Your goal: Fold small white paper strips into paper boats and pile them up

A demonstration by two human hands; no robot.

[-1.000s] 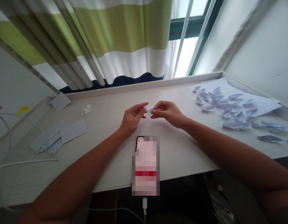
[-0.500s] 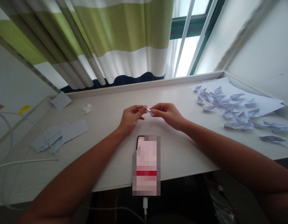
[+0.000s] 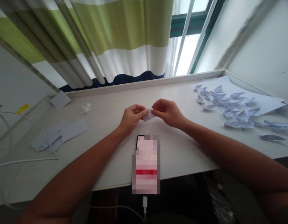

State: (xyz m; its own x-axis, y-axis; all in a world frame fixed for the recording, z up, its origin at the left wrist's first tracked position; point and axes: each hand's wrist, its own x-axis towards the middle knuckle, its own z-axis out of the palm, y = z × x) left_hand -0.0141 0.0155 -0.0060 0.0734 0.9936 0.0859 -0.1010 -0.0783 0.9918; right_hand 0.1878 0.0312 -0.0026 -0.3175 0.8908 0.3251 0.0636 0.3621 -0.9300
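Observation:
Between my two hands is a small piece of folded white paper [image 3: 149, 115], held just above the desk. My left hand [image 3: 132, 117] pinches its left side between thumb and fingers. At its upper right edge, my right hand [image 3: 168, 112] grips it with the thumb and a fingertip, the other fingers curled. Part of the paper is hidden behind my fingertips, so its full fold cannot be made out. Nearer to me lies a phone [image 3: 146, 165] with a blurred screen, a white cable plugged into its lower end.
Several folded paper boats [image 3: 228, 102] lie at the right, some on large white sheets [image 3: 267, 99]. Flat paper pieces [image 3: 75, 130] are stacked at the left. Near them are a crumpled scrap [image 3: 86, 108], a paper square [image 3: 60, 100] and a loose white cable [image 3: 27, 161].
The paper has been turned so a broader flat face shows below my fingers. My right hand has lifted slightly and shifted its grip; my left hand stays almost in place.

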